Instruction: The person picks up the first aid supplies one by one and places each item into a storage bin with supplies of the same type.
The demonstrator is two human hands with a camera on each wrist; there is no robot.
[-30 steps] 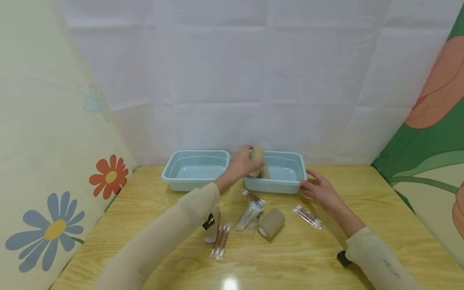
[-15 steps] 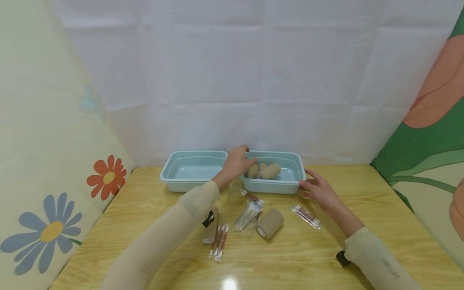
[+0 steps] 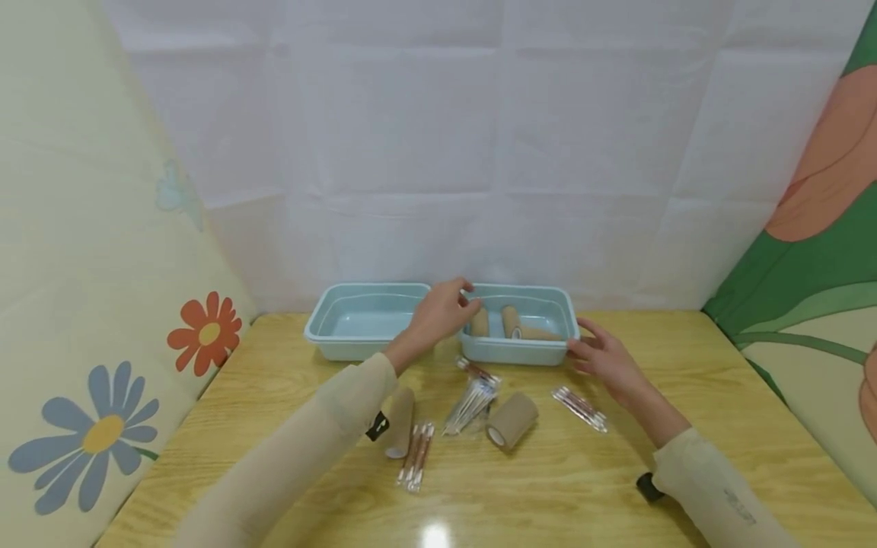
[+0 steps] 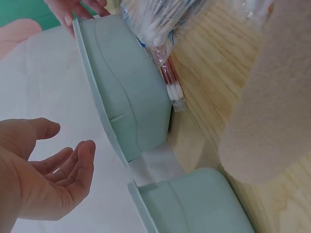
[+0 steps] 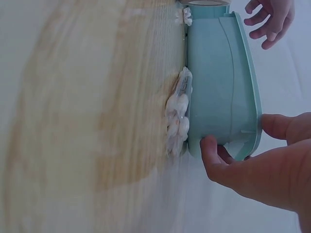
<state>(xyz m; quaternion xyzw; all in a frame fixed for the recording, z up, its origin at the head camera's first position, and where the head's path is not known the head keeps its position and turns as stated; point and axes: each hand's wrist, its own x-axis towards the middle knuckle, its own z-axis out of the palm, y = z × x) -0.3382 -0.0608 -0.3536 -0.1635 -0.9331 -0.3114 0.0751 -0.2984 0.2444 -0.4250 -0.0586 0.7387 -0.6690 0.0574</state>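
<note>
Over the left rim of the right-hand light-blue plastic basket [image 3: 518,352], my left hand [image 3: 440,310] hovers with loosely bent fingers and holds nothing, as the left wrist view also shows. My right hand [image 3: 610,367] grips that basket's right end; in the right wrist view the thumb presses the rim and the fingers curl round the corner. Inside lie tan bandage rolls: one [image 3: 479,323] at the left, one [image 3: 510,321] near the middle and one [image 3: 541,333] along the front wall, partly hidden by it.
The left-hand basket [image 3: 342,352] stands alongside. On the wooden table lie two more bandage rolls [image 3: 512,421], [image 3: 400,422] and packets of brown-stick cotton swabs [image 3: 416,457], [image 3: 579,409], [image 3: 478,371]. A clear packet of white swabs [image 3: 471,407] lies between them. White cloth hangs behind.
My left hand let a bandage roll go into the right-hand basket and drew back slightly left. The rolls inside have rolled apart to the right. My right hand has stayed on the basket.
</note>
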